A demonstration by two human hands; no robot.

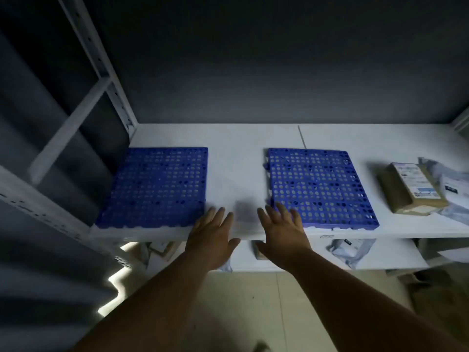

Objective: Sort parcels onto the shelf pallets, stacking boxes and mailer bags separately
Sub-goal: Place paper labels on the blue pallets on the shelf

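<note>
A big white shelf (238, 141) runs across the middle, with a white metal post (101, 69) going up at 10 o'clock. Two blue mats full of holes lie flat on the shelf: the left mat (157, 184) at 9 o'clock and the right mat (322, 184) at 3 o'clock, well apart. Both mats have nothing on them. At far 3 o'clock a brown box (411, 189) with a label sits on the shelf, touching gray bags (454, 186) beside it. More bags (352, 250) lie on the lower shelf at 4 o'clock. The left hand (213, 240) is flat and loose at the shelf edge by the left mat, holding nothing. The right hand (281, 232) is spread out too, fingertips over the right mat's corner.
</note>
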